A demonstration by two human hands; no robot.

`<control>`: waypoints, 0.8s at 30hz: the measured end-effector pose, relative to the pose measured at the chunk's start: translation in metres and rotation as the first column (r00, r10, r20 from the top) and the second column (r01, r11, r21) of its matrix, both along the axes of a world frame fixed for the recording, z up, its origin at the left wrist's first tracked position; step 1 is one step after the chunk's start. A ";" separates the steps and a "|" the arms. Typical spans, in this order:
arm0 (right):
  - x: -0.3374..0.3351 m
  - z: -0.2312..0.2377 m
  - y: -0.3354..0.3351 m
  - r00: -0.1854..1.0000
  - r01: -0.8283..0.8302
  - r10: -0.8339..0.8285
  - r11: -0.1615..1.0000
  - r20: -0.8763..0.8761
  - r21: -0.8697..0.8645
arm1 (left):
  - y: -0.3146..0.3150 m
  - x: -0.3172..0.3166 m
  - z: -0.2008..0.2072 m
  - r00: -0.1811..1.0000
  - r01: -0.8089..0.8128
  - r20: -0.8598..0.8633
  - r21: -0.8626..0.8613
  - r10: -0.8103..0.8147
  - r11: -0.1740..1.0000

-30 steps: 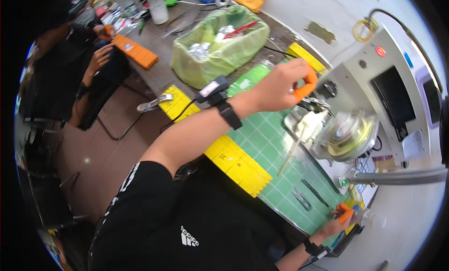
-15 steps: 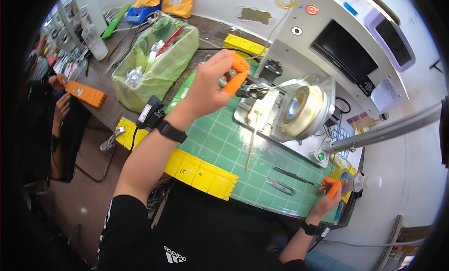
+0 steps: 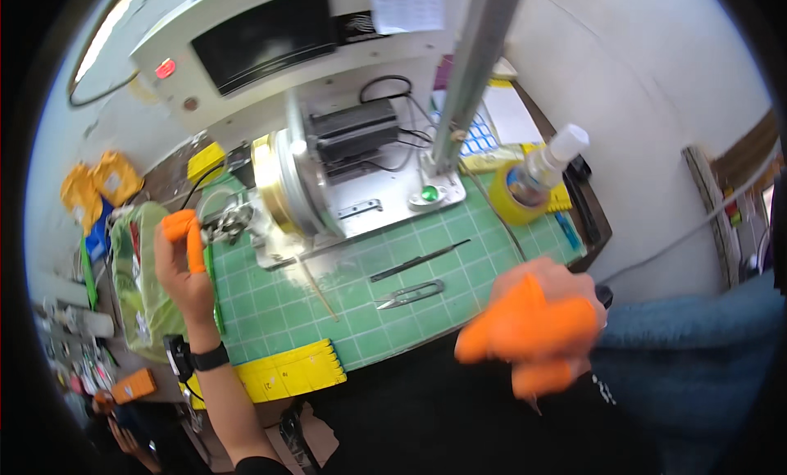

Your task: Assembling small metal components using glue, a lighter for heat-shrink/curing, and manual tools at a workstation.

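Orange finger covers sit on the thumb and forefinger of my left hand (image 3: 184, 266). Those fingers are bent and closed together beside a small metal clamp (image 3: 232, 218) on the bench machine; what they pinch, if anything, is too fine to see. A spool of pale filament (image 3: 272, 180) stands just right of the clamp. My right hand (image 3: 541, 319), also in orange finger covers, is raised over the front edge of the bench. Its fingers are curled and blurred, and their contents cannot be made out. Small snips (image 3: 414, 295) and dark tweezers (image 3: 422, 260) lie between the hands.
A thin wooden stick (image 3: 318, 290) rests on the green mat (image 3: 270, 311). At right stands a bottle of yellow liquid (image 3: 518, 195), near a metal post (image 3: 471, 73). A yellow strip (image 3: 287, 372) lies along the front edge. The lined bin (image 3: 135, 290) is at left, and another person sits beyond.
The view has swung to the right. My right hand has left the mat's edge near the bottle and come up closer to me. My left hand stays by the clamp, fingers bent.
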State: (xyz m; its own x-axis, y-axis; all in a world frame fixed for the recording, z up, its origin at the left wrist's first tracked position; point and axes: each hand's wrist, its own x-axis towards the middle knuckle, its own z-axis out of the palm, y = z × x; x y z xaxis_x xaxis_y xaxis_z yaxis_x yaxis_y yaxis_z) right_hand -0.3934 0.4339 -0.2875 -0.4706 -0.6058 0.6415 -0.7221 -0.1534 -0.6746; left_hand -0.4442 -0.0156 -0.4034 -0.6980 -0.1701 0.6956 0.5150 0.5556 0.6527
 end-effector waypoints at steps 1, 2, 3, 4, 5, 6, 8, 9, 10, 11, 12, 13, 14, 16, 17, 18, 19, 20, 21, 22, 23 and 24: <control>0.007 0.003 -0.011 0.999 -0.051 0.050 0.981 -0.008 -0.189 | 0.002 -0.003 0.004 0.999 0.045 0.007 -0.016 -0.045 0.999; 0.014 0.002 -0.020 0.995 -0.102 0.097 0.925 -0.030 -0.366 | 0.004 -0.007 0.003 0.999 0.025 0.022 -0.020 -0.025 0.999; 0.015 0.001 -0.024 0.976 -0.202 0.218 0.888 -0.008 -0.413 | 0.001 -0.002 0.000 0.999 -0.022 0.042 -0.032 0.024 0.999; 0.018 0.001 -0.022 0.951 -0.259 0.304 0.882 0.056 -0.393 | -0.002 0.002 -0.003 0.998 -0.008 0.058 -0.049 0.011 0.999; 0.020 0.002 -0.020 0.927 -0.295 0.359 0.878 0.112 -0.377 | -0.002 0.002 -0.003 0.999 -0.013 0.046 -0.028 0.014 1.000; 0.024 0.004 -0.017 0.905 -0.313 0.391 0.878 0.167 -0.361 | -0.003 0.002 -0.003 0.999 -0.021 0.035 -0.006 0.021 1.000; 0.030 0.006 -0.010 0.874 -0.310 0.391 0.906 0.288 -0.289 | -0.003 0.001 -0.003 0.999 -0.016 0.036 -0.032 0.017 0.999; 0.033 0.008 -0.005 0.865 -0.303 0.363 0.928 0.346 -0.216 | -0.003 0.001 -0.003 0.999 -0.026 0.043 -0.037 0.028 0.999; 0.038 0.013 -0.001 0.858 -0.293 0.307 0.951 0.412 -0.099 | -0.003 0.001 -0.003 0.998 -0.039 0.049 -0.042 0.041 0.998; 0.044 0.024 0.006 0.863 -0.263 0.191 0.960 0.468 0.093 | -0.001 0.000 -0.002 0.998 -0.031 0.052 -0.044 0.033 0.999; 0.051 0.032 0.009 0.867 -0.240 0.044 0.910 0.496 0.338 | -0.005 0.002 -0.003 0.998 -0.028 0.050 -0.051 0.031 0.998; 0.055 0.039 0.009 0.873 -0.226 -0.092 0.795 0.480 0.563 | -0.008 0.005 -0.003 0.998 -0.026 0.047 -0.058 0.029 0.998; 0.059 0.047 0.008 0.877 -0.212 -0.191 0.669 0.441 0.713 | -0.009 0.008 -0.003 0.998 -0.030 0.050 -0.059 0.033 0.998; 0.058 0.036 0.007 0.860 -0.252 -0.063 0.810 0.507 0.529 | -0.011 0.013 -0.002 0.998 -0.049 0.047 -0.077 0.052 0.996; 0.060 0.031 0.008 0.843 -0.243 0.031 0.913 0.537 0.328 | -0.004 0.004 -0.002 0.999 -0.015 0.047 -0.065 0.018 0.998; 0.055 0.022 0.005 0.826 -0.272 0.159 0.953 0.541 0.135 | -0.005 0.006 -0.002 0.998 -0.014 0.054 -0.062 0.017 0.998; 0.049 0.011 0.002 0.800 -0.295 0.267 0.955 0.537 -0.035 | -0.006 0.006 -0.002 0.998 -0.011 0.063 -0.059 0.014 0.998; 0.044 0.000 -0.003 0.774 -0.311 0.349 0.936 0.529 -0.163 | -0.006 0.005 -0.004 0.997 -0.019 0.072 -0.060 0.023 0.998; 0.039 -0.007 -0.005 0.754 -0.319 0.401 0.916 0.520 -0.244 | -0.005 0.003 -0.007 0.997 -0.025 0.070 -0.063 0.029 0.998; 0.035 -0.013 -0.005 0.736 -0.324 0.446 0.893 0.509 -0.313 | -0.004 0.000 -0.010 0.997 -0.029 0.071 -0.065 0.034 0.997; 0.039 -0.012 -0.008 0.731 -0.337 0.479 0.873 0.486 -0.353 | -0.008 0.006 -0.006 0.997 -0.037 0.069 -0.084 0.043 0.996; 0.041 -0.012 -0.011 0.725 -0.347 0.505 0.855 0.469 -0.385 | -0.008 0.010 -0.003 0.997 -0.046 0.062 -0.073 0.050 0.996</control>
State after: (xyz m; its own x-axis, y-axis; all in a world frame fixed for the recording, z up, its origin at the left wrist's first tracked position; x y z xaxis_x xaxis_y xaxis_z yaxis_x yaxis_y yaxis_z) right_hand -0.3524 0.4225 -0.2992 -0.5125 -0.6812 0.5228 -0.0684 -0.5745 -0.8156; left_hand -0.4346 -0.0239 -0.4065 -0.7338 -0.1557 0.6613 0.4450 0.6253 0.6410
